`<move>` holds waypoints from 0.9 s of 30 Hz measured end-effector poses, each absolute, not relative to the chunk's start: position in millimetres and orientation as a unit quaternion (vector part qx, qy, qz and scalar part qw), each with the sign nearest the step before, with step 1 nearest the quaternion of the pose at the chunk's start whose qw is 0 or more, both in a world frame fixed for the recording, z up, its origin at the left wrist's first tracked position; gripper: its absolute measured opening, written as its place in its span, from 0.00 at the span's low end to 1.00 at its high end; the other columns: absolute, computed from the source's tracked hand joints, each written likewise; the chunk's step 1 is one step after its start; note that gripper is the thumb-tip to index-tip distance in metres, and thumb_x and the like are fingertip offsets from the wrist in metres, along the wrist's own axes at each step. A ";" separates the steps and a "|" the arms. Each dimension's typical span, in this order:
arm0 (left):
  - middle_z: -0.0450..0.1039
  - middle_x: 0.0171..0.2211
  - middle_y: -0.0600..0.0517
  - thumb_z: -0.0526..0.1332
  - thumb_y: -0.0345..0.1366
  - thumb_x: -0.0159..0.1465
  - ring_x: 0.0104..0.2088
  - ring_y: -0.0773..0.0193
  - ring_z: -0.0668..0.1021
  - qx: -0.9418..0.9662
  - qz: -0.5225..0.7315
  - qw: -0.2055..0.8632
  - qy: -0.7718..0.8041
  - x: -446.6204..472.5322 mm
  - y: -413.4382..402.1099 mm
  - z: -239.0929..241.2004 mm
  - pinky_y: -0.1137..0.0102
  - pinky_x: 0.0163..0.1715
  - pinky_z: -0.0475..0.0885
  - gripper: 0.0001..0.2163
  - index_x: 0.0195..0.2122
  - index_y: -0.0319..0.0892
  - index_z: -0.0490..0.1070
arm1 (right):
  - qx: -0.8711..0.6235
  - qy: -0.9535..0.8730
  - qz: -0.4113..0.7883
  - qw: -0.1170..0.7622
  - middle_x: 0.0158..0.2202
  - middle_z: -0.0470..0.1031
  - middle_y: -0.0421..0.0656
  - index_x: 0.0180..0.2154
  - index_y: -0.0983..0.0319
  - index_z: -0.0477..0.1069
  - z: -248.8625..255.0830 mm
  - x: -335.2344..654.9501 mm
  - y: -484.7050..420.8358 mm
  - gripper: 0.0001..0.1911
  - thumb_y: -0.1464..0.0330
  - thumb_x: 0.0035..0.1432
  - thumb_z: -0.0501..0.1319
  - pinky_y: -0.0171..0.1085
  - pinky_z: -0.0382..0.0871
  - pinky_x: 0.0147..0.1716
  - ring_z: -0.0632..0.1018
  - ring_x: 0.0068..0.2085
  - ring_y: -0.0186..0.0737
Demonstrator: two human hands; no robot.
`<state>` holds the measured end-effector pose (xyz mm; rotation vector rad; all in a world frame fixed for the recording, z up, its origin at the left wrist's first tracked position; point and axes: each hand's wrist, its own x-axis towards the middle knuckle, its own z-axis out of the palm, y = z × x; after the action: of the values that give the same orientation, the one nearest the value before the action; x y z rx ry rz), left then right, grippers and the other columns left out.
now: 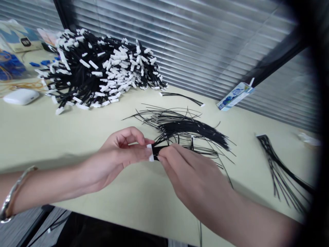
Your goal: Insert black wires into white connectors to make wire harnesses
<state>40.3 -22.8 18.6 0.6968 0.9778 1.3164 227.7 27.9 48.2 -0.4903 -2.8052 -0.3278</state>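
Between thumb and fingers, my left hand (118, 156) pinches a white plug connector (150, 153). Black wires (158, 150) run out of the connector's right side. My right hand (191, 171) is closed, its fingertips pinching at those wires close beside the connector. Just what sits between the right fingertips is partly hidden. Behind my hands lies a loose bundle of thin black wires (192, 128), fanned out at its left end. A small white connector (192, 137) with black wire stands just above my right hand.
A large heap of black cables with white connectors (102, 68) fills the back left. A white case (21, 96) lies at the left. One short cable (182, 96), a drink carton (235, 96) and another wire bunch (275, 161) lie further back and right, before window blinds (195, 51).
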 end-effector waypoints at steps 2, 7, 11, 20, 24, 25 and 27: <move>0.76 0.37 0.56 0.69 0.25 0.56 0.36 0.72 0.77 0.307 0.579 0.630 0.416 39.5 -23.2 20.8 0.78 0.38 0.75 0.08 0.29 0.41 0.70 | -0.184 -0.967 -0.078 0.158 0.28 0.66 0.39 0.34 0.63 0.64 49.0 227.8 28.0 0.12 0.84 0.53 0.53 0.36 0.52 0.24 0.67 0.27 0.36; 0.75 0.35 0.57 0.68 0.23 0.56 0.33 0.74 0.76 0.307 0.591 0.630 0.399 38.8 -25.4 26.6 0.81 0.36 0.75 0.09 0.28 0.41 0.70 | -0.211 -0.956 -0.013 0.204 0.27 0.68 0.37 0.40 0.63 0.62 49.0 227.4 28.5 0.14 0.84 0.55 0.51 0.34 0.55 0.24 0.69 0.27 0.33; 0.75 0.35 0.57 0.68 0.22 0.56 0.34 0.73 0.76 0.304 0.600 0.630 0.389 39.5 -26.6 28.5 0.81 0.36 0.75 0.09 0.28 0.41 0.69 | -0.207 -0.953 0.017 0.220 0.28 0.70 0.37 0.40 0.61 0.61 50.4 229.6 27.5 0.13 0.82 0.56 0.50 0.34 0.55 0.23 0.70 0.26 0.32; 0.75 0.36 0.57 0.67 0.22 0.56 0.36 0.73 0.76 0.309 0.594 0.644 0.371 39.3 -27.8 26.3 0.81 0.36 0.75 0.09 0.29 0.42 0.70 | -0.194 -0.952 0.043 0.233 0.23 0.68 0.36 0.35 0.62 0.63 57.4 228.5 27.8 0.06 0.77 0.60 0.52 0.35 0.53 0.20 0.66 0.22 0.31; 0.75 0.34 0.57 0.67 0.22 0.56 0.33 0.74 0.76 0.313 0.587 0.646 0.373 39.8 -27.8 25.4 0.81 0.36 0.74 0.09 0.29 0.42 0.69 | -0.222 -0.937 0.086 0.256 0.22 0.66 0.33 0.32 0.62 0.66 60.1 226.7 27.7 0.04 0.75 0.59 0.55 0.34 0.54 0.21 0.64 0.21 0.28; 0.75 0.34 0.57 0.67 0.22 0.56 0.33 0.74 0.76 0.315 0.585 0.647 0.373 39.9 -28.2 25.3 0.81 0.36 0.74 0.09 0.29 0.42 0.69 | -0.231 -0.932 0.099 0.262 0.22 0.65 0.33 0.31 0.62 0.66 59.9 226.8 27.5 0.04 0.75 0.58 0.55 0.33 0.54 0.21 0.63 0.20 0.27; 0.75 0.34 0.58 0.68 0.23 0.56 0.33 0.74 0.76 0.317 0.582 0.650 0.372 39.8 -28.9 25.1 0.81 0.36 0.74 0.09 0.29 0.42 0.69 | -0.243 -0.925 0.122 0.265 0.21 0.64 0.31 0.30 0.61 0.67 59.3 227.2 27.2 0.04 0.75 0.57 0.56 0.32 0.54 0.20 0.61 0.19 0.25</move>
<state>39.8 -28.9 25.1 0.7207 0.8457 1.3214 227.2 27.2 59.3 -0.6551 -2.4990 0.3299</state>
